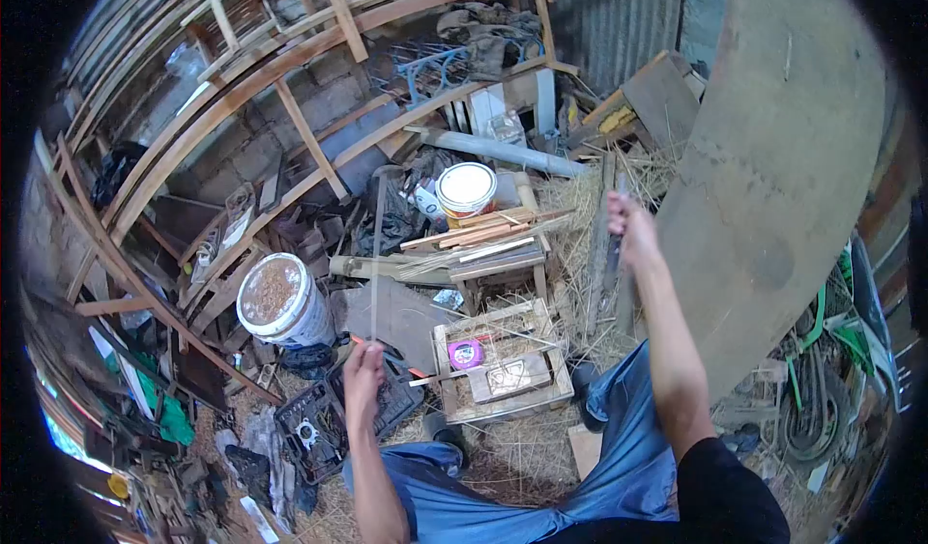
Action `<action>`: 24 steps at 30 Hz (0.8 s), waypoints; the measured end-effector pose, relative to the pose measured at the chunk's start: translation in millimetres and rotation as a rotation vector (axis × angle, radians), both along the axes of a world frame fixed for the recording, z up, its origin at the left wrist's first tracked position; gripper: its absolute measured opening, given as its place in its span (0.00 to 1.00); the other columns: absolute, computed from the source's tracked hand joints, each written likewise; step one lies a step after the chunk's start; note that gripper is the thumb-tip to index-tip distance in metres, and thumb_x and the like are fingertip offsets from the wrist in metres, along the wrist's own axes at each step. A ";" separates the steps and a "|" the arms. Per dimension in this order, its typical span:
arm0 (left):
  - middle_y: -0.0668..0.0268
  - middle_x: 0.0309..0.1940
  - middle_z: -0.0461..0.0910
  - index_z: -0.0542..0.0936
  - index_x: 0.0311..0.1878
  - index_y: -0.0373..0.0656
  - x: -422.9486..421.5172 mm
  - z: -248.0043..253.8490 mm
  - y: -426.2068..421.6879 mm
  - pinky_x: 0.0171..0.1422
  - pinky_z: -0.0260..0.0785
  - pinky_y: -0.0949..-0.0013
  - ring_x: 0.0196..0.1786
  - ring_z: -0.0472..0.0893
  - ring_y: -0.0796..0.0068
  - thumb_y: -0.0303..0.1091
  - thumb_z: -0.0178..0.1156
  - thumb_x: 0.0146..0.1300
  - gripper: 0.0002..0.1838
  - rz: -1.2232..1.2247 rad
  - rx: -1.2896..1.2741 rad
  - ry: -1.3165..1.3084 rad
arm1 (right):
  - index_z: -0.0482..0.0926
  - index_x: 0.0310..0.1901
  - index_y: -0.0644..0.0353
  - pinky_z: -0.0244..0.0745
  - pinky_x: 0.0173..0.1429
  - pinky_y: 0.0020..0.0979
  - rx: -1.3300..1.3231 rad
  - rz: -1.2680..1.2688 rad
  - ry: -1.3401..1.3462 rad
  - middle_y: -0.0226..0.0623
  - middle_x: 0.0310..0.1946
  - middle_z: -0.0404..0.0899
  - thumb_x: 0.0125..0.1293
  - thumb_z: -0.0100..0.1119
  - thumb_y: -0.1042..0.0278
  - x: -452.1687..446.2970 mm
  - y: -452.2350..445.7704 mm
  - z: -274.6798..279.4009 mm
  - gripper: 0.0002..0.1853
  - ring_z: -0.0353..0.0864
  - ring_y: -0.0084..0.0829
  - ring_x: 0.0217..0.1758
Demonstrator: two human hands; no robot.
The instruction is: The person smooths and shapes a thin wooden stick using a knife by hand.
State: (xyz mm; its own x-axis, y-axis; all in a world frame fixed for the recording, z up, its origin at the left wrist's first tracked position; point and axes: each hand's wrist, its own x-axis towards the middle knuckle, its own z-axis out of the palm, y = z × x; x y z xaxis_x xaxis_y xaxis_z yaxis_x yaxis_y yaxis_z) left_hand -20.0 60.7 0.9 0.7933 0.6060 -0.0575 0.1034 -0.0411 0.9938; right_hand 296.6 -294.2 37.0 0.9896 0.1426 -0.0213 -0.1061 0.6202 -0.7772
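My left hand [362, 375] is closed around the lower end of a long, thin wooden strip [377, 264], which stands nearly upright in front of me. Raised at the right, my right hand [633, 230] grips a short, narrow tool [622, 188] that looks like a knife; motion blurs it. Between my feet sits a low wooden crate-like frame [454, 414], with a round pink object [466, 354] and a wooden block [509, 376] on it. Behind it, several cut wooden strips [483, 230] lie on a small wooden stand [498, 262].
An open black tool case [314, 423] lies by my left foot. Two buckets, one filled with shavings [274, 293] and one lidded [466, 188], stand beyond. A large board [773, 177] leans at the right. Curved timber framing [232, 100] spans the left; straw covers the floor.
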 end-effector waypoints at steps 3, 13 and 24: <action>0.79 0.22 0.63 0.78 0.44 0.44 32.5 0.2 -33.9 0.25 0.50 0.84 0.23 0.59 0.91 0.37 0.51 0.71 0.10 -0.123 -0.127 -0.051 | 0.76 0.45 0.60 0.66 0.21 0.23 -0.409 0.174 -0.175 0.28 0.21 0.73 0.68 0.45 0.67 -55.4 59.6 -2.4 0.12 0.70 0.19 0.18; 0.60 0.25 0.75 0.74 0.44 0.35 45.2 12.6 -98.6 0.39 0.67 0.70 0.31 0.72 0.76 0.31 0.46 0.70 0.10 -0.283 0.538 -0.027 | 0.74 0.53 0.63 0.58 0.22 0.16 -0.429 1.013 -0.309 0.24 0.24 0.73 0.73 0.48 0.54 -135.9 124.8 -18.3 0.20 0.62 0.11 0.19; 0.54 0.27 0.77 0.77 0.42 0.37 5.0 12.1 -51.9 0.36 0.69 0.65 0.28 0.77 0.57 0.29 0.50 0.68 0.08 -0.382 0.712 -0.058 | 0.75 0.48 0.70 0.50 0.16 0.15 -0.542 0.754 -0.046 0.27 0.22 0.70 0.71 0.51 0.56 -69.0 55.9 4.8 0.21 0.55 0.11 0.16</action>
